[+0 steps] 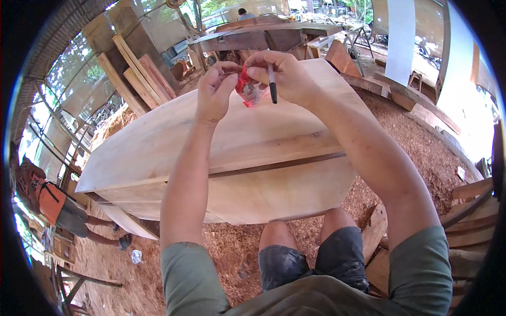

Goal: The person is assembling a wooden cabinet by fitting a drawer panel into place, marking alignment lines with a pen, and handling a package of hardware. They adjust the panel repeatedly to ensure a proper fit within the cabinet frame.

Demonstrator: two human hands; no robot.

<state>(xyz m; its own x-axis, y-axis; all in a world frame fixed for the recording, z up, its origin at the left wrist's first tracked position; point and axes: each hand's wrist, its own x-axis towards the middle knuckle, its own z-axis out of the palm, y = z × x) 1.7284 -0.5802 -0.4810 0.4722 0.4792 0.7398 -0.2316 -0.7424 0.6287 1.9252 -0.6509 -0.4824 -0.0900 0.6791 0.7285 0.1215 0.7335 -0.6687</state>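
Observation:
Both hands are raised over a large pale wooden piece [263, 126] that looks like a boat hull or long curved box. My left hand [213, 96] is closed, pinching the upper left edge of a small red and clear plastic packet [247, 95]. On the packet's other side my right hand [290, 79] pinches it with thumb and fingers. Tucked between the right fingers is a black-capped pen [272, 87], cap end pointing down. What the packet contains is too small to make out.
A person in an orange top [50, 203] stands at the left. Wooden planks [138, 76] lean behind the hull, and another wooden hull [253, 39] stands farther back. Wood shavings [232, 258] cover the ground. Curved timbers [472, 216] lie at the right.

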